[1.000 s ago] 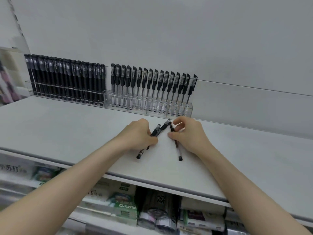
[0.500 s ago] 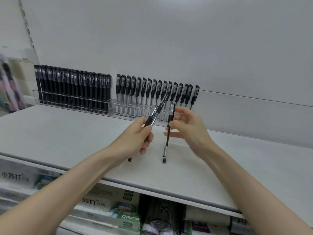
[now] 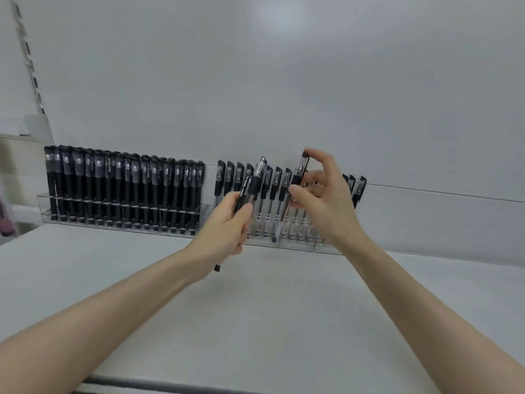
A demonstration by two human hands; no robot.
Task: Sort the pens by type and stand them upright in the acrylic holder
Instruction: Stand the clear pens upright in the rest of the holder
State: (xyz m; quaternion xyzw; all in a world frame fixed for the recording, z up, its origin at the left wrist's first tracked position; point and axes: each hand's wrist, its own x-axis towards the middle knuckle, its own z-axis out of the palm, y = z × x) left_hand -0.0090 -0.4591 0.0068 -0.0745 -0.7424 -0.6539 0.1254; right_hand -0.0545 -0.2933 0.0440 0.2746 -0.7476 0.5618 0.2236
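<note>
A long acrylic holder [image 3: 42,207] runs along the back of the shelf. Its left half carries several all-black pens [image 3: 125,191] upright; its right half carries several clear-barrel pens with black caps [image 3: 272,200] upright. My left hand [image 3: 227,231] grips two pens [image 3: 248,190] tilted up to the right, in front of the clear-barrel row. My right hand [image 3: 324,200] pinches one clear-barrel pen [image 3: 297,180] nearly upright, cap up, just above the holder's right half. My right hand hides part of that row.
The white shelf top [image 3: 270,308] stretches toward me, with its front edge [image 3: 170,383] at the bottom. A plain white back wall [image 3: 284,81] rises behind the holder. A slotted upright rail [image 3: 27,52] stands at the far left.
Both hands have lifted their pens off the shelf and carried them back to the holder. My right hand's pen has turned from lying flat to nearly upright over the right row.
</note>
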